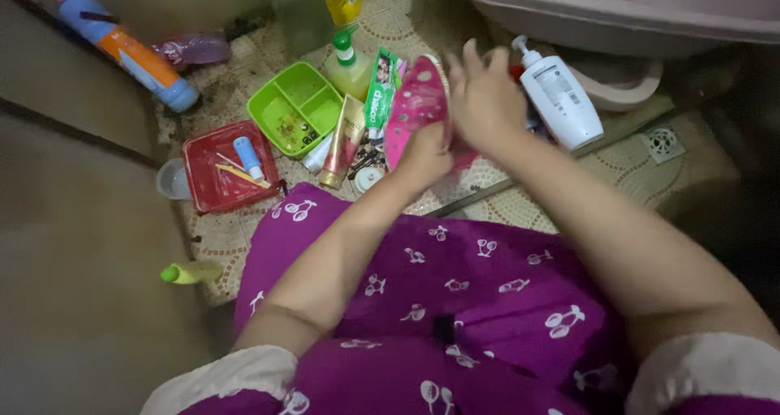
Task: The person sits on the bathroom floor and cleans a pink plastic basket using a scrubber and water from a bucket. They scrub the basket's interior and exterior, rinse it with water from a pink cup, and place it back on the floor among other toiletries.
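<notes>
Both my forearms reach forward over my lap in the purple patterned dress (455,301), meeting above the tiled floor (520,208). My left hand (424,156) is curled shut around the lower end of a pink perforated soap-dish tray (413,110), holding it tilted up on edge, its holed face turned toward the green things. My right hand (485,98) sits against the tray's right edge, fingers spread upward and loosely apart; it is blurred, so I cannot tell whether it grips the tray or only touches it.

Taking the tray as the landmark: just left of it lies a green toothpaste tube (380,90), touching or nearly touching its edge, and beside that a gold cosmetic tube (343,143). Further left are a lime-green divided tray (297,106) and then a red square tray (219,167) holding small items. Right of the tray, past my right hand, a white pump bottle (559,94) leans. Well left and beyond lies an orange-and-blue spray can (122,49).
</notes>
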